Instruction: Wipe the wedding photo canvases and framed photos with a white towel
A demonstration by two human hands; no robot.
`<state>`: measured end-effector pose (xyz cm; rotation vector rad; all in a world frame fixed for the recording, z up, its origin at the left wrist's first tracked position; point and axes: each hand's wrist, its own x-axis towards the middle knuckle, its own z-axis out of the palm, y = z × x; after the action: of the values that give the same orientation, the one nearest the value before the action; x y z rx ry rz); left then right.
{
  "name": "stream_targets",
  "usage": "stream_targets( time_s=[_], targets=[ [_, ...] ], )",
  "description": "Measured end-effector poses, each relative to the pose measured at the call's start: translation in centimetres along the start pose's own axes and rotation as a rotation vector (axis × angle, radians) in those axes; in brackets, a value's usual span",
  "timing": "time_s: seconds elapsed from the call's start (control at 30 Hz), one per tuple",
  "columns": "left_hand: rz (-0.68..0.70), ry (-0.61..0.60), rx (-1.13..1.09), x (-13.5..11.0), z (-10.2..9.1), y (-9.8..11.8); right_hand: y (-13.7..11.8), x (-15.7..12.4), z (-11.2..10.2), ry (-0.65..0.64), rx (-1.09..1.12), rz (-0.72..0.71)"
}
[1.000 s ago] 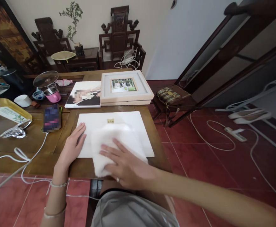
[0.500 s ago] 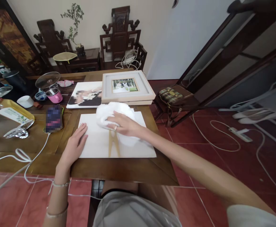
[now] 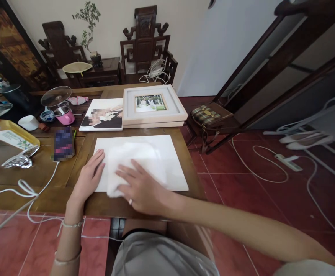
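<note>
1. Head view: right hand point(image 3: 140, 189) lay over a white cloth point(image 3: 144, 155), fingers spread and blurred, a ring on one finger. The spread presumably shared pressure across the fabric. Whether any fold was pinched beneath the palm, I could not tell.
2. Left hand point(image 3: 89, 174) lay flat along the left margin of a white board point(image 3: 174, 170), fingers nearly together, thumb apart. Judged to be an anchor against sliding; it gripped nothing visible.
3. Cloth rested on the board, left of its right edge and slightly past its near edge. It hid much of the surface beneath.
4. Board lay flat near the front edge of the wooden table point(image 3: 110, 209), within easy reach of both arms, and the tabletop probably gave firm backing.
5. Just beyond it: a photo panel point(image 3: 105, 122) lying flat beside a framed picture point(image 3: 152, 117), which sat on another frame. Stacking likely saved room.
6. Farther left: a phone point(image 3: 63, 143) on a white cable point(image 3: 52, 174), likely charging; a silver clip point(image 3: 20, 159); a yellow bottle point(image 3: 15, 134) tipped on its side; a pink mug point(image 3: 64, 115).
7. Right, off the table: a plaid bag point(image 3: 206, 116) on a dark seat.
</note>
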<state>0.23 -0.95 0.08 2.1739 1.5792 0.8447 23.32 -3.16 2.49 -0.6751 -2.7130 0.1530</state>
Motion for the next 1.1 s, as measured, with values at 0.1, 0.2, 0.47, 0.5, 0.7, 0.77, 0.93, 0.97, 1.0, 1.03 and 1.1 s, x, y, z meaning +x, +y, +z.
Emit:
stream_targets(
  time_s=[0.1,0.2,0.47,0.5,0.7,0.77,0.93,0.97,1.0,1.03,1.1],
  targets=[
    [0.015,-0.012,0.0,0.0,-0.1,0.0,-2.2,-1.8,0.0,0.007,-0.02,-0.098],
    [0.029,-0.019,0.004,0.0,-0.1,-0.2,-2.6,-2.6,0.8,0.099,-0.063,-0.197],
    [0.027,0.006,0.003,-0.1,0.1,-0.3,1.8,0.7,0.4,-0.028,0.027,-0.015],
    [0.021,0.005,0.003,-0.1,0.1,-0.3,2.8,1.6,0.2,-0.034,0.038,0.029],
    [0.024,0.007,-0.007,-0.1,0.1,-0.2,9.0,6.1,-0.9,-0.014,0.103,0.173],
    [0.023,0.007,-0.006,-0.1,0.0,-0.1,9.8,6.7,-1.1,-0.019,0.104,0.192],
    [0.019,0.012,-0.009,0.0,0.1,-0.2,7.4,6.0,-0.1,-0.028,0.02,0.181],
    [0.022,0.011,-0.008,0.0,0.1,-0.2,6.4,5.5,0.2,-0.035,0.01,0.162],
    [0.026,0.013,-0.005,0.0,0.1,-0.2,5.3,4.9,0.4,-0.045,0.006,0.137],
    [0.029,0.014,-0.002,0.0,0.1,-0.3,4.1,4.2,0.4,-0.053,0.005,0.107],
    [0.029,0.008,0.004,0.0,0.1,-0.3,1.6,2.5,0.3,-0.067,0.001,0.046]
  ],
)
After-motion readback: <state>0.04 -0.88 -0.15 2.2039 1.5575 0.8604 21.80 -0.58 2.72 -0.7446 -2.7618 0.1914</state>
